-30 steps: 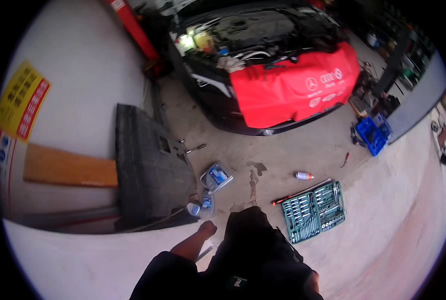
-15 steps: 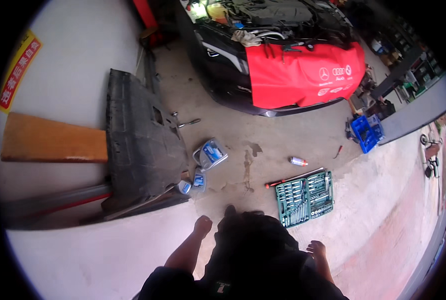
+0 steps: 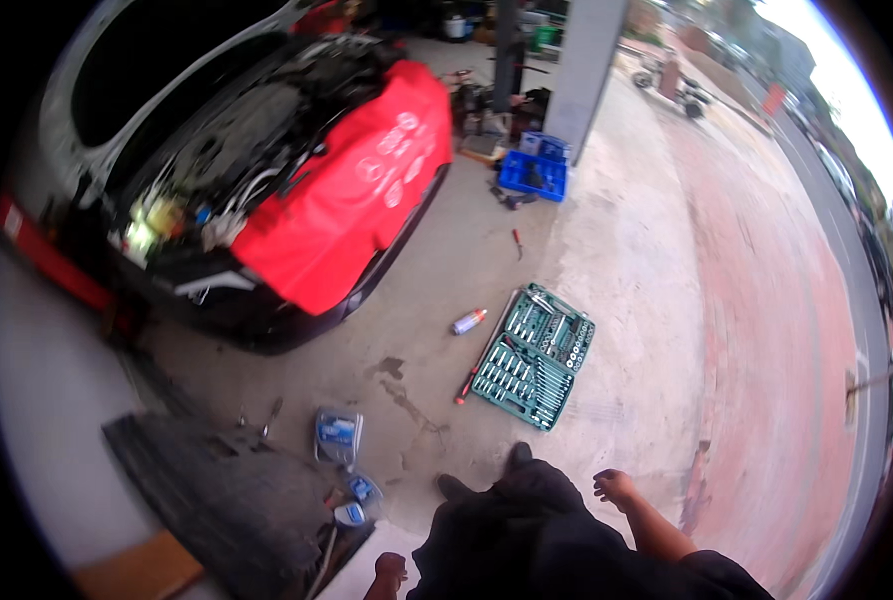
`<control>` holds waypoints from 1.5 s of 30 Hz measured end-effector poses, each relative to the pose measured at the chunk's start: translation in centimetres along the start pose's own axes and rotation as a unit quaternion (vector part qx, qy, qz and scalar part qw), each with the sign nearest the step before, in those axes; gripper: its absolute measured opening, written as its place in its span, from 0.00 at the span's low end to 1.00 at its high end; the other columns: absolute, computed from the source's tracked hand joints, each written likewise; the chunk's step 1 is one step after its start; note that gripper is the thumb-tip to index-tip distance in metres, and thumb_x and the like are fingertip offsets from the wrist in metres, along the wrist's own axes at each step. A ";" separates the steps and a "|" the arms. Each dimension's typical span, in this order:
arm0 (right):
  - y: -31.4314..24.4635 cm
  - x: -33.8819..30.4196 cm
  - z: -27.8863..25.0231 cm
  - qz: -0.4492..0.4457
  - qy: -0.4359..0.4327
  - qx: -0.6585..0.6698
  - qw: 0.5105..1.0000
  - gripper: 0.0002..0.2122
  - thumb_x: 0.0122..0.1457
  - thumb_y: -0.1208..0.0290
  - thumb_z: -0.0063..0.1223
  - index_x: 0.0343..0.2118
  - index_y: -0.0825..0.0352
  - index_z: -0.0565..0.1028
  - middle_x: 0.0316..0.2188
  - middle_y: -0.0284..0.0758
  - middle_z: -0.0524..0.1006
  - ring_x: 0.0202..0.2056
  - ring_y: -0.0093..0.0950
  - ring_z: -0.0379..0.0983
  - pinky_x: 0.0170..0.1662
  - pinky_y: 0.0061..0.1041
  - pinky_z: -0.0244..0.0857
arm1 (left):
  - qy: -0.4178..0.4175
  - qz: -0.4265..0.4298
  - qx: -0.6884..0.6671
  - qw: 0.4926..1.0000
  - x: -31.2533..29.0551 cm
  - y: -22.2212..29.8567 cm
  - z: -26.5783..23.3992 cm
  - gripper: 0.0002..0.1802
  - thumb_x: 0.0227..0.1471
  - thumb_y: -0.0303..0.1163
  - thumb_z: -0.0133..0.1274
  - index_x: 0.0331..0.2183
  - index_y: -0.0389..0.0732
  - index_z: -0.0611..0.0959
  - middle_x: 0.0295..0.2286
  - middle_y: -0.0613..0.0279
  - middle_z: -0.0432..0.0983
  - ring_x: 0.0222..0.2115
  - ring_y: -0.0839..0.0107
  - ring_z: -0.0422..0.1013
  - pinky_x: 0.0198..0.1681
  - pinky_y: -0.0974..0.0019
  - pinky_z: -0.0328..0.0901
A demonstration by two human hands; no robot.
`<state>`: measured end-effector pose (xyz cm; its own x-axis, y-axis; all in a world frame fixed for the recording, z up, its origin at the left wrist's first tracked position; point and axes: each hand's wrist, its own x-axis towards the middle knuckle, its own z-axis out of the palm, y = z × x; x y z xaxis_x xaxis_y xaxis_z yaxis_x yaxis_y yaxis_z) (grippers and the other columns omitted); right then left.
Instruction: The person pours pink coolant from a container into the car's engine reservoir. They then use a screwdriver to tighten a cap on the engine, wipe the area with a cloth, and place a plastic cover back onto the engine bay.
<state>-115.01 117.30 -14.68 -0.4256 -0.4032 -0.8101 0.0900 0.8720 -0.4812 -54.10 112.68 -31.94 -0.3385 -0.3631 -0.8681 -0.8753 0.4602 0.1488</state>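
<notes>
My left hand (image 3: 391, 566) hangs low at the bottom, its fingers curled in, with nothing visible in it. It is nearest to the small blue-and-grey bottles (image 3: 350, 514) on the floor. Out to the right, my right hand (image 3: 615, 486) hangs free, fingers bent loosely and apart, holding nothing. Ahead of my shoes lies an open green socket set case (image 3: 541, 351) full of sockets and wrenches. Along its left side rests a long bar with a red handle (image 3: 465, 390). A white spray can (image 3: 469, 321) lies on its side beyond the bar.
At the far left stands a car with its hood up and a red fender cover (image 3: 342, 215) over its front. A grey-blue jug (image 3: 338, 436) and a dark undertray panel (image 3: 217, 500) are at the lower left. Farther off are a screwdriver (image 3: 518, 240), a blue toolbox (image 3: 563, 188) and a pillar (image 3: 582, 80).
The view has turned to the right, so the car now sits at the left and the street shows at the right. The socket case is nearer my feet. Both hands remain without anything visible in them.
</notes>
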 end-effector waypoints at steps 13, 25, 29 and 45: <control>18.5 4.8 -3.7 0.128 0.066 0.283 0.948 0.12 0.58 0.72 0.48 0.42 0.72 0.74 0.32 0.42 0.77 0.29 0.36 0.78 0.30 0.35 0.74 | 0.184 -0.248 -0.552 0.775 1.6 7.5 -26.0 0.16 0.42 0.34 0.60 0.37 0.41 0.82 0.33 0.53 0.81 0.36 0.61 0.77 0.43 0.63 0.70; 24.8 5.4 -2.3 0.160 0.136 0.495 0.843 0.09 0.56 0.72 0.47 0.38 0.70 0.73 0.26 0.38 0.75 0.24 0.32 0.75 0.24 0.30 0.70 | 0.299 -0.019 -0.271 0.915 8.5 12.8 -40.7 0.16 0.42 0.29 0.57 0.38 0.38 0.80 0.35 0.53 0.79 0.36 0.61 0.76 0.42 0.60 0.70; 25.8 5.7 1.1 0.188 0.100 0.477 0.852 0.09 0.56 0.71 0.48 0.36 0.69 0.74 0.25 0.38 0.76 0.24 0.33 0.77 0.24 0.31 0.72 | 0.299 0.004 -0.131 0.945 10.6 12.2 -42.1 0.19 0.46 0.24 0.51 0.44 0.37 0.76 0.30 0.55 0.78 0.23 0.66 0.73 0.23 0.61 0.68; 26.5 7.7 1.7 0.156 0.137 0.438 0.875 0.13 0.55 0.63 0.48 0.33 0.68 0.79 0.27 0.36 0.80 0.25 0.26 0.77 0.26 0.25 0.71 | 0.152 0.085 -0.065 0.983 17.0 31.6 -46.9 0.19 0.52 0.38 0.53 0.44 0.38 0.77 0.37 0.47 0.77 0.37 0.53 0.74 0.40 0.55 0.68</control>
<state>-114.37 136.76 -34.27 -0.4458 0.0033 -0.8951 0.8447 0.3326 -0.4195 -103.74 83.04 -19.75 -0.5542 -0.5247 -0.6462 -0.8270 0.4353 0.3557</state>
